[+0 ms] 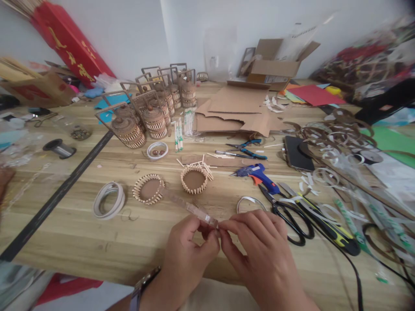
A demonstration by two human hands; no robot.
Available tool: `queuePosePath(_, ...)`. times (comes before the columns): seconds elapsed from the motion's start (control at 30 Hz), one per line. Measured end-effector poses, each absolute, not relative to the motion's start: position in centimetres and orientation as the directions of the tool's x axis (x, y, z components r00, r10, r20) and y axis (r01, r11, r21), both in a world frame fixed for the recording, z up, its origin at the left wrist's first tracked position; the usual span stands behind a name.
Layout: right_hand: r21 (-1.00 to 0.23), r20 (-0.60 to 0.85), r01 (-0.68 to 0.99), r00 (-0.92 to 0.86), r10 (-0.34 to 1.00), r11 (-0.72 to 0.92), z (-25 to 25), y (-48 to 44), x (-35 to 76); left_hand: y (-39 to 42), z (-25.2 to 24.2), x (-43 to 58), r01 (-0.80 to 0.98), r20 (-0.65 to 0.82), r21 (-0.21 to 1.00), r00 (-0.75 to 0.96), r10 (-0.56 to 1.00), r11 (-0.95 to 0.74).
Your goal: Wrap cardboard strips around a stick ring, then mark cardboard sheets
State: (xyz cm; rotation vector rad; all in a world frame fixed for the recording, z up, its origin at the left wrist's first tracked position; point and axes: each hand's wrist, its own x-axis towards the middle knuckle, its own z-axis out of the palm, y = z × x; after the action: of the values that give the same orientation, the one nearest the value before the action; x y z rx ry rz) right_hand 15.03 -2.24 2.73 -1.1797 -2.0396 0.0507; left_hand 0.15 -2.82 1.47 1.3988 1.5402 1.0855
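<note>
At six o'clock in the view, the left hand [191, 246] and the right hand [259, 246] meet over the near edge of the wooden surface [81, 233]. The thumb and forefinger of each are closed in a tight pinch on the near end of a clear stick [194, 209], apparently hot glue. The other fingers are curled loosely and hold nothing. The stick is held only by that tip, so the rest runs free toward ten o'clock, lifted clear of the surface, and its far end reaches close to a shallow round basket [148, 188] rimmed with short pale sticks. A second, deeper basket [193, 179] stands at twelve o'clock from the hands with loose sticks beside it, both within easy reach. At one o'clock a blue glue gun [256, 172] lies on its side, and at three o'clock black-handled scissors [288, 218] lie open just beside the right hand. A white tape roll [108, 199] sits at nine o'clock. Finished tiered baskets with handles [142, 116] are grouped farther back at eleven o'clock, apart from the working spot, and cardboard sheets [233, 112] are stacked at twelve.
</note>
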Motion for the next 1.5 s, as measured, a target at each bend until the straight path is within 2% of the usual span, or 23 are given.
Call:
queuePosePath(0.2,-0.353,0.556,0.71,-0.364,0.747,0.609,3.0,-2.1,15.5,-2.9,1.6,0.0,0.443,0.067,0.897,-0.108,0.992,-0.012)
queuePosePath(0.43,-0.446,0.527,0.642,-0.374,0.763,0.623,2.5,-1.9,15.9,-3.1,2.0,-0.1,0.399,0.058,0.916,-0.035,0.998,-0.039)
queuePosePath(0.6,-0.502,0.473,0.608,-0.404,0.783,0.616,2.3,-1.5,16.4,-3.0,2.2,-0.1,0.362,0.039,0.932,-0.051,0.998,-0.018)
queuePosePath(0.87,-0.37,0.532,0.655,-0.432,0.728,0.659,2.8,-1.4,16.2,-2.9,1.7,-0.1,0.474,0.105,0.878,-0.038,0.994,-0.075)
queuePosePath(0.97,-0.356,0.547,0.664,-0.423,0.722,0.658,2.8,-1.4,16.1,-2.8,1.9,-0.1,0.501,0.121,0.861,-0.039,0.992,-0.085)
queuePosePath(1.17,-0.466,0.477,0.606,-0.442,0.76,0.645,2.2,-1.1,16.4,-2.5,2.2,-0.1,0.451,0.056,0.892,-0.023,0.998,-0.04)
queuePosePath(1.37,-0.588,0.41,0.58,-0.387,0.826,0.564,2.0,-1.0,16.4,-2.5,2.4,-0.1,0.397,0.027,0.918,-0.021,0.999,-0.017)
queuePosePath(1.5,-0.571,0.423,0.58,-0.398,0.814,0.581,2.0,-1.0,16.3,-2.5,2.4,-0.1,0.412,0.043,0.911,-0.024,0.999,-0.029)
